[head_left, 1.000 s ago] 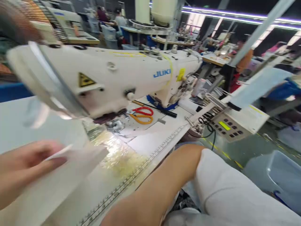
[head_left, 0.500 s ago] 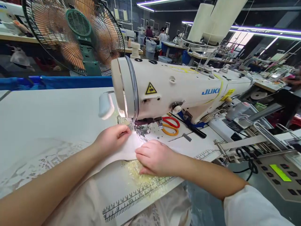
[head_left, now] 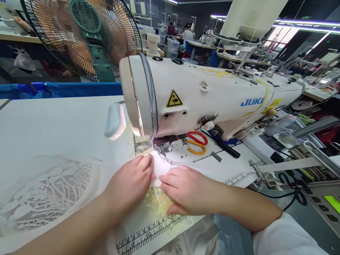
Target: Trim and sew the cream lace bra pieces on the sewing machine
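A white sewing machine [head_left: 180, 95] stands before me, its needle area just beyond my fingertips. White fabric [head_left: 157, 170] stretches on the bed in front of the presser foot. My left hand [head_left: 130, 182] is closed on the fabric's left side, thumb and fingertips pressed together. On the other side, my right hand [head_left: 184, 189] has its curled fingers on the right edge, with its thumb lower down. A lace panel [head_left: 53, 191] spreads over the table left of my left forearm. Crinkled yellowish film or tape [head_left: 158, 200] covers the table below the fabric.
Scissors with red and orange handles [head_left: 197, 142] lie under the machine arm, near a black-handled tool [head_left: 230, 149]. A printed ruler [head_left: 151, 230] runs along the front edge. Behind the table stands a large fan [head_left: 86, 17]. A control panel [head_left: 324, 202] sits at right.
My left hand has come back toward me from beside the needle, drawing the fabric in. My right hand is slightly lower. More of the lace panel shows at left, and the view has shifted.
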{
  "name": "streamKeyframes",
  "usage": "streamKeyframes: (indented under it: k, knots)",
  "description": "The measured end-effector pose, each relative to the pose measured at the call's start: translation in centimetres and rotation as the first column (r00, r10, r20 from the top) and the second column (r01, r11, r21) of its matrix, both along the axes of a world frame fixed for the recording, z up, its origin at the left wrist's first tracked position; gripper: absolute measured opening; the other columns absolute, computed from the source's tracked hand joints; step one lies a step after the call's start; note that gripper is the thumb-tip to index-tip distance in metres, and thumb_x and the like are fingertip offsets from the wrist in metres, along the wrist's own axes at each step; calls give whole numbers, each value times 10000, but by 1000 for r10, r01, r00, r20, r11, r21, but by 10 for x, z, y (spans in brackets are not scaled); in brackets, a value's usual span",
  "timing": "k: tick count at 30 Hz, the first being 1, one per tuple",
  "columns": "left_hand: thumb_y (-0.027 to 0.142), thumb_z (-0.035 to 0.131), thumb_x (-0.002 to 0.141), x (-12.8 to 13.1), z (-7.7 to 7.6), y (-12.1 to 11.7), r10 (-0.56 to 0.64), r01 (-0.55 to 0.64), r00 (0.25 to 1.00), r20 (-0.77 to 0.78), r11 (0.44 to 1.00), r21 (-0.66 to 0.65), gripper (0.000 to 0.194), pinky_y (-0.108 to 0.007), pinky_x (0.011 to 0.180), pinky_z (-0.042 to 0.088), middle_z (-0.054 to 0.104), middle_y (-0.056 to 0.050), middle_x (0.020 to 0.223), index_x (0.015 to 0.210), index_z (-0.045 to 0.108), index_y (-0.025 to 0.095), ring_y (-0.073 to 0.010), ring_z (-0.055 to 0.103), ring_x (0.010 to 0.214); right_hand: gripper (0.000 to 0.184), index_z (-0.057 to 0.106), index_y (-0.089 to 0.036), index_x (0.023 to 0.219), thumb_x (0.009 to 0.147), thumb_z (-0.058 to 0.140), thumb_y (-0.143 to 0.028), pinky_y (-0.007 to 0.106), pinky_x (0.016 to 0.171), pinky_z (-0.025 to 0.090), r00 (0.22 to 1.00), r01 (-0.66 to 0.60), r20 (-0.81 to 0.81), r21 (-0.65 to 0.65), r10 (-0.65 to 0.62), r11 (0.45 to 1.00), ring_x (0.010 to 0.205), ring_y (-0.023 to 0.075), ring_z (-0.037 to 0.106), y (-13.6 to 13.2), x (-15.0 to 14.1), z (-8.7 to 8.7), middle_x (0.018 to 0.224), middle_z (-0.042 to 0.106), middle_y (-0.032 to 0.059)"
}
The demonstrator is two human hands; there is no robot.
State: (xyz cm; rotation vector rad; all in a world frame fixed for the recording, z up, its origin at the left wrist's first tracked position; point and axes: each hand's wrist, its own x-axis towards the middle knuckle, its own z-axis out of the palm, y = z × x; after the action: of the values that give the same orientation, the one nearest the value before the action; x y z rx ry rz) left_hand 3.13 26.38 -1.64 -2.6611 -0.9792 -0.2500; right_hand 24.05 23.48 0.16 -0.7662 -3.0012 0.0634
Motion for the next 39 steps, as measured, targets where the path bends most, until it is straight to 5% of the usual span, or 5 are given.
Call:
streamKeyframes:
  k: [11, 22, 39]
  knots:
    - [350, 382, 902, 8, 3, 14, 203, -203, 979, -17, 960, -194, 411, -395, 707, 502, 626, -163, 1134, 1126, 621, 102, -296, 589, 974, 452, 601, -76, 1005, 791, 676, -467, 376, 873, 455, 995, 67, -76, -31, -69, 997, 1018, 257, 539, 5, 1, 1, 1182, 576, 172]
    - [366, 344, 898, 3, 4, 22, 192, -144, 975, 116, 932, -332, 411, -398, 722, 499, 608, -141, 960, 1080, 601, 102, -261, 572, 850, 376, 607, -107, 934, 835, 617, -469, 360, 770, 479, 997, 82, 7, -99, -82, 992, 953, 249, 556, 2, 6, 10, 1076, 605, 140]
    - [319, 393, 876, 4, -1, 25, 113, -96, 990, 82, 978, -187, 381, -419, 649, 489, 624, -155, 930, 1065, 633, 92, -303, 584, 828, 403, 612, -69, 979, 854, 593, -451, 361, 909, 471, 999, -31, -14, -105, 30, 994, 1087, 265, 532, 3, 4, 3, 1228, 552, 189]
